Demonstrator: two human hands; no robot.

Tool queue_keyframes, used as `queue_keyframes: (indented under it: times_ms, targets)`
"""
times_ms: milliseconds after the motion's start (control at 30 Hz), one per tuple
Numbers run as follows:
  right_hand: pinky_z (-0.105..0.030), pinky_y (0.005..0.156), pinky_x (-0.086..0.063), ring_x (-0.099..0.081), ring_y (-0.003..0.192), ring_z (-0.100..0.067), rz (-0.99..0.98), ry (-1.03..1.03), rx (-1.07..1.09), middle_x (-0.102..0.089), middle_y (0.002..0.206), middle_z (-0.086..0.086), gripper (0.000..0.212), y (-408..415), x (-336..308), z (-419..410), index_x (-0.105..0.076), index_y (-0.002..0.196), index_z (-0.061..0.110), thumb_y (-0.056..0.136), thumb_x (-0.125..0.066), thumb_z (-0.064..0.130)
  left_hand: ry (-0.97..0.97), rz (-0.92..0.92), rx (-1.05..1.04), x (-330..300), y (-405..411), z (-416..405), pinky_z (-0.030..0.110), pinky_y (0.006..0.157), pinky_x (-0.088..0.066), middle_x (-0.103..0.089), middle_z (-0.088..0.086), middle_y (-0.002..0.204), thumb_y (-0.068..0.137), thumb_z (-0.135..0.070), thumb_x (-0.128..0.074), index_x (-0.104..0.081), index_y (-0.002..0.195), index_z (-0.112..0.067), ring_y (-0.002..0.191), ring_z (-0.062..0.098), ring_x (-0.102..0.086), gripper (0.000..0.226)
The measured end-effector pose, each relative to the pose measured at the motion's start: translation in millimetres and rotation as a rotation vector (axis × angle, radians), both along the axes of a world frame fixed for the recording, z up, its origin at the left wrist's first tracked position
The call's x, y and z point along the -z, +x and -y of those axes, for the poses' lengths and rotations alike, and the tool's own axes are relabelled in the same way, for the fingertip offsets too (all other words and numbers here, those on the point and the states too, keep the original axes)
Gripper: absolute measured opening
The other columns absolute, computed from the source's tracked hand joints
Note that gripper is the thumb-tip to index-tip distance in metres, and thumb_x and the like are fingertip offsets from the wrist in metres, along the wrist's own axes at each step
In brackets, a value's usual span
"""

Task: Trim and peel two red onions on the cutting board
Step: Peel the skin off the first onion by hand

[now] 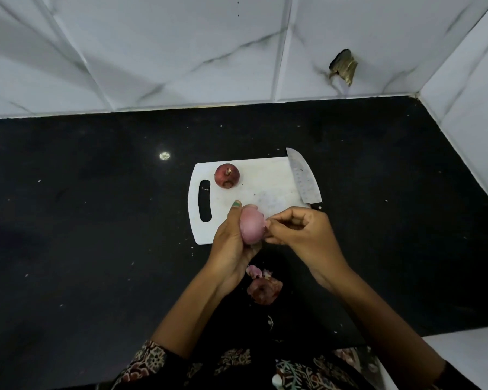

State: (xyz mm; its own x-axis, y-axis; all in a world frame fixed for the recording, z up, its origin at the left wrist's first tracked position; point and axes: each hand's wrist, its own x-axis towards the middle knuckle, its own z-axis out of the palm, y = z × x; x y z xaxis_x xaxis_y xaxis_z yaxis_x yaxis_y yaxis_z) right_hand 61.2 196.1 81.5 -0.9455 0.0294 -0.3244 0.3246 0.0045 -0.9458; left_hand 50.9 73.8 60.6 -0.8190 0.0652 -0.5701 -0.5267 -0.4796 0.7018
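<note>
Over black stone counter (pixel 96 220) and white plastic cutting board (pixel 262 178): pale peeled red onion (pixel 251 225) cupped in left hand (pixel 231 243), right hand (pixel 302 229) pinching loose skin at three o'clock; likely slick, firm; unpeeled round red onion (pixel 226 175) at eleven o'clock.

cutting board (pixel 254 190): white plastic; knife (pixel 304 178): patterned metal; countertop (pixel 96 220): glossy black

Black speckled stone countertop (pixel 96 220), butted against white marble-look wall tiles. Directly on it: white plastic cutting board (pixel 254 192) with slot handle at left; small heap of purple-red onion skins (pixel 264 288) near the front edge, close to the board's near side.
</note>
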Motion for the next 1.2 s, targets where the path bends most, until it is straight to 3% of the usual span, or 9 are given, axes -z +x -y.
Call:
queue_keyframes:
  times_ms: [133,400,533,767,833,967,1033,1133,1200]
  targets:
    - [-0.027,0.072,-0.059,-0.071,0.077,-0.018,-0.034,0.112,-0.036,-0.074,0.081,-0.007,0.023,3.9,1.7,3.6,-0.068,0.086,0.003,0.070,-0.082,0.012,0.008,0.026,-0.018,1.1,-1.7,-0.6,0.024,0.060,-0.054,-0.068,-0.001,0.065,0.101,-0.038,-0.042,-0.062,0.087,-0.013,0.061,0.009,-0.065,0.035]
    - [-0.039,0.075,-0.060,-0.070,0.070,-0.019,-0.086,0.111,0.016,-0.073,0.073,-0.007,0.004,4.3,2.4,2.3,-0.070,0.078,0.002,0.075,-0.074,0.002,0.028,0.105,-0.049,-4.6,0.3,-3.4,0.027,0.068,-0.048,-0.069,-0.002,0.066,0.099,-0.041,-0.043,-0.064,0.090,-0.016,0.068,0.012,-0.059,0.034]
    - [-0.024,0.069,-0.057,-0.071,0.075,-0.015,-0.112,0.159,-0.014,-0.073,0.078,-0.003,0.023,7.3,3.7,8.7,-0.068,0.083,0.007,0.067,-0.084,0.014,0.046,0.123,-0.073,-3.5,-1.4,-2.4,0.027,0.068,-0.053,-0.068,0.003,0.066,0.099,-0.041,-0.044,-0.065,0.091,-0.013,0.073,0.016,-0.062,0.036]
    - [-0.026,0.068,-0.058,-0.069,0.065,-0.018,-0.133,0.043,-0.025,-0.072,0.073,-0.013,0.002,4.7,6.1,0.8,-0.070,0.078,-0.001,0.079,-0.072,-0.001,0.135,0.140,-0.052,-0.6,-1.2,1.5,0.021,0.051,-0.050,-0.065,-0.002,0.060,0.099,-0.038,-0.042,-0.061,0.085,-0.015,0.051,0.007,-0.060,0.033]
    - [-0.027,0.067,-0.059,-0.069,0.064,-0.019,-0.142,0.077,0.001,-0.072,0.071,-0.011,0.002,2.6,8.6,0.5,-0.069,0.078,-0.002,0.079,-0.071,-0.001,0.185,0.157,-0.046,0.4,-1.2,3.3,0.022,0.056,-0.047,-0.064,-0.001,0.062,0.098,-0.039,-0.043,-0.060,0.084,-0.016,0.055,0.009,-0.059,0.032]
    - [-0.035,0.064,-0.059,-0.069,0.062,-0.023,-0.106,0.218,0.132,-0.069,0.068,-0.010,0.008,-1.8,19.3,-5.2,-0.065,0.076,0.002,0.081,-0.072,0.004,0.243,0.196,-0.039,2.4,-1.5,5.6,0.019,0.042,-0.041,-0.059,-0.001,0.065,0.094,-0.038,-0.051,-0.060,0.081,-0.016,0.057,0.011,-0.051,0.027]
    - [-0.031,0.065,-0.056,-0.067,0.065,-0.017,-0.086,0.395,0.021,-0.069,0.071,-0.003,0.011,-1.6,23.2,-9.9,-0.065,0.076,0.014,0.082,-0.069,0.006,0.225,0.193,-0.027,2.9,-1.4,5.3,0.019,0.041,-0.039,-0.057,-0.002,0.064,0.093,-0.039,-0.052,-0.059,0.083,-0.018,0.053,0.009,-0.050,0.024]
    - [-0.008,0.071,-0.045,-0.063,0.084,0.003,-0.113,0.525,-0.158,-0.070,0.089,0.011,0.025,1.1,16.1,-8.4,-0.069,0.082,0.029,0.085,-0.060,0.005,0.176,0.174,-0.027,2.7,0.6,3.3,0.021,0.048,-0.043,-0.058,-0.003,0.063,0.096,-0.041,-0.049,-0.058,0.087,-0.019,0.050,0.009,-0.051,0.025]
    - [-0.006,0.072,-0.045,-0.062,0.088,0.005,-0.148,0.411,-0.137,-0.070,0.091,0.012,0.010,2.8,6.9,-4.3,-0.072,0.089,0.023,0.085,-0.066,0.015,0.145,0.159,-0.040,3.2,2.2,1.7,0.030,0.072,-0.050,-0.065,0.001,0.065,0.097,-0.043,-0.047,-0.059,0.087,-0.014,0.061,0.013,-0.058,0.032]
